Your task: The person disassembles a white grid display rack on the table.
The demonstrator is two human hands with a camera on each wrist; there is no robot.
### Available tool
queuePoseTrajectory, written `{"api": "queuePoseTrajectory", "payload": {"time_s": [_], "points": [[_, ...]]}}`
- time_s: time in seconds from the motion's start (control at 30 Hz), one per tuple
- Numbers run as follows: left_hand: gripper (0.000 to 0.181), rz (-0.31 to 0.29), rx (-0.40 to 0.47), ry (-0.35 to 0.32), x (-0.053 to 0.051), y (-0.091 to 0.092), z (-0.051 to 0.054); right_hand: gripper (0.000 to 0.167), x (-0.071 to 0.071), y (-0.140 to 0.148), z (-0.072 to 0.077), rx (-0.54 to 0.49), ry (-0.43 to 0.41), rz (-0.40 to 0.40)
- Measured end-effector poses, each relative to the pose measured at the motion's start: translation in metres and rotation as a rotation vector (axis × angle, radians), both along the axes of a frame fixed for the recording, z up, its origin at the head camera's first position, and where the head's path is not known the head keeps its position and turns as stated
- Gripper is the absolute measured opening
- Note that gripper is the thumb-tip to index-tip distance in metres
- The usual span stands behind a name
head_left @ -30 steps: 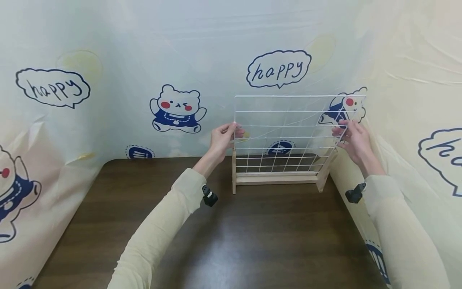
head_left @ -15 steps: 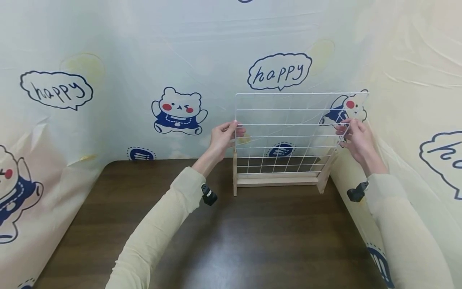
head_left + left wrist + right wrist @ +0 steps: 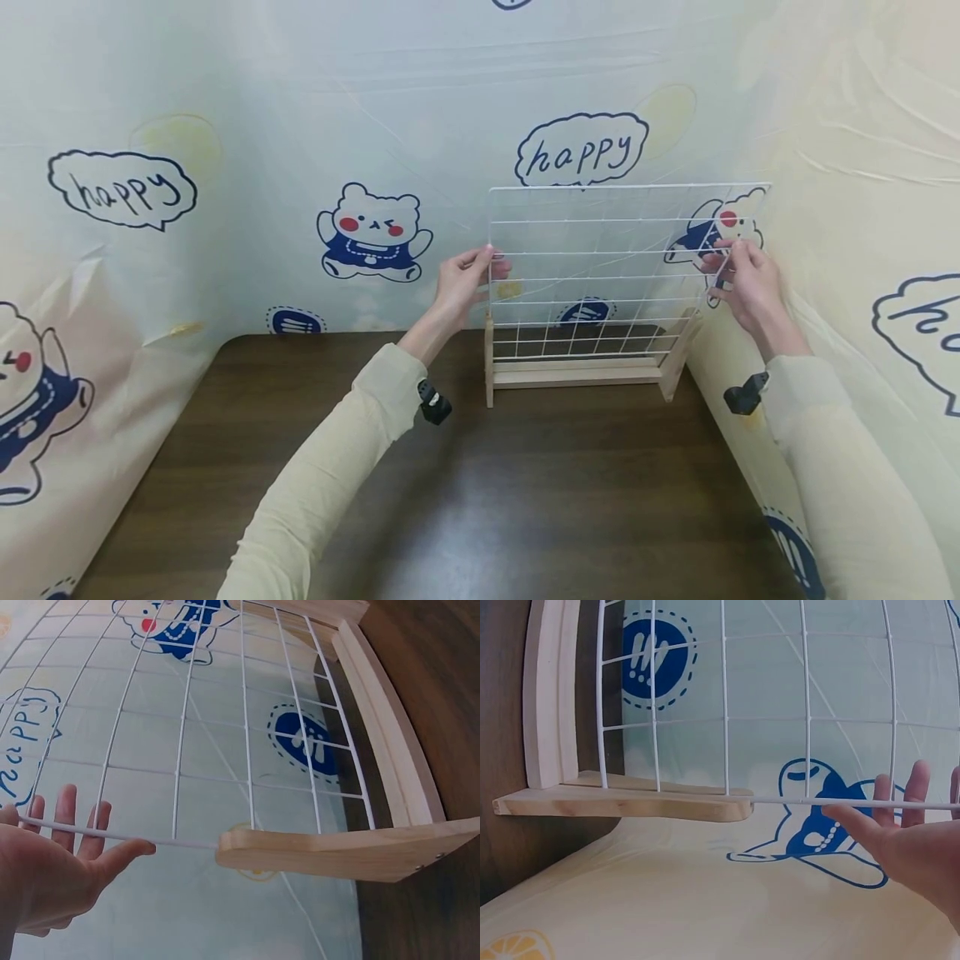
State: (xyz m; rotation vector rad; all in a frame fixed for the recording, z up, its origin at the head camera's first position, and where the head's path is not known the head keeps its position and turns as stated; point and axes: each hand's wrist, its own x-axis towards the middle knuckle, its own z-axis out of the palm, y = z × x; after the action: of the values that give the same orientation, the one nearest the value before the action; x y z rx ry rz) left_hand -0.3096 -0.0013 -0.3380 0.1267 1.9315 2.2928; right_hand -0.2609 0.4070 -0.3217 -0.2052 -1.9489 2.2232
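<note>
A white wire grid panel (image 3: 592,252) stands between the side pieces of a wooden stand (image 3: 577,374) at the table's far right. My left hand (image 3: 463,279) pinches the panel's left edge wire, above the wooden side piece. On the opposite edge, my right hand (image 3: 750,279) holds the wire between thumb and fingers. Each wrist view shows the fingers partly behind the mesh, with the thumb along the edge wire. In the left wrist view, the rounded end of a wooden side piece (image 3: 315,851) meets the edge wire. The panel's lower edge is near the stand's front bar.
The dark brown table (image 3: 450,500) extends toward me. Printed sheeting (image 3: 262,167) hangs behind it and along both sides. At the right, the sheet (image 3: 847,292) is close to my right hand and the stand. A small black camera sits on each wrist.
The grid panel's top edge has risen slightly, and both hands have moved up a little with it. The wooden stand stays on the table. The head view has shifted slightly.
</note>
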Motion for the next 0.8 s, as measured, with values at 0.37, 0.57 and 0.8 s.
{"api": "queuePoseTrajectory", "payload": {"time_s": [0.37,0.57,0.8], "points": [[0.044,-0.010,-0.006,0.017,0.001,-0.001,0.008,0.036,0.003,-0.003,0.009,0.001,0.025,-0.019],[0.046,-0.020,-0.011,0.048,0.001,-0.003,0.013,0.043,0.002,-0.004,0.015,-0.005,0.022,-0.037],[0.046,-0.017,-0.027,0.064,0.000,-0.002,0.019,0.039,0.001,-0.004,0.022,-0.012,0.035,-0.052]]}}
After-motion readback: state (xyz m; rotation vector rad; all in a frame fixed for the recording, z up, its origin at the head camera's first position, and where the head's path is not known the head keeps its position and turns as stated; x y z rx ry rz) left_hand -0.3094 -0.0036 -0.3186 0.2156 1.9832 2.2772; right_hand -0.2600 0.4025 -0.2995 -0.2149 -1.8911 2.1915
